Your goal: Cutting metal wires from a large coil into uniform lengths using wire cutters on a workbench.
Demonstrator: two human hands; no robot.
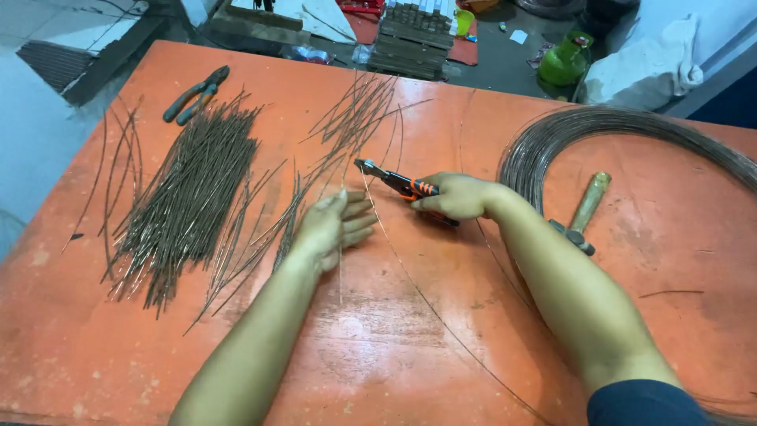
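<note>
My right hand (456, 196) grips orange-handled cutting pliers (392, 182), jaws pointing left toward a thin wire (410, 278) that runs across the orange table (378, 347). My left hand (335, 225) lies flat, fingers apart, pressing on a short straight wire piece beside the jaws. A big pile of cut wire pieces (189, 189) lies left of it, and a looser bunch (351, 122) fans out behind the hands.
A large wire coil (552, 138) sits at the right with a hammer (582, 213) inside it. Green-handled pliers (195, 95) lie at the back left. Beyond the table are a green bottle (564, 63), wooden blocks (410, 39) and a white sack (646, 67).
</note>
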